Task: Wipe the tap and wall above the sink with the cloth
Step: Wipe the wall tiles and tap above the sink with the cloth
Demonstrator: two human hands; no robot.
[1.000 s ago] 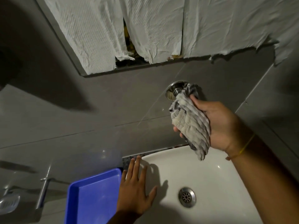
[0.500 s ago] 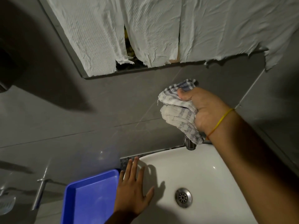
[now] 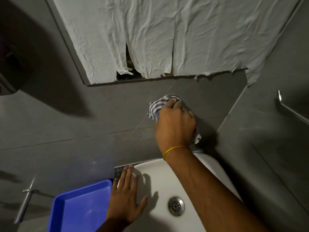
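My right hand grips a blue-and-white checked cloth and presses it against the grey tiled wall where the tap comes out. Only a sliver of the tap's chrome wall plate shows above the cloth; the rest of the tap is hidden behind hand and cloth. A yellow band circles the wrist. My left hand lies flat, fingers spread, on the left rim of the white sink.
A blue plastic tray sits left of the sink. Above the tap hangs a mirror covered with white paper sheets. A metal rail sticks out at lower left, another metal bar on the right wall. The drain is below.
My right hand has turned over and pushed the cloth up against the wall at the tap's base, covering the tap. The view has shifted upward. The left hand stays on the sink rim.
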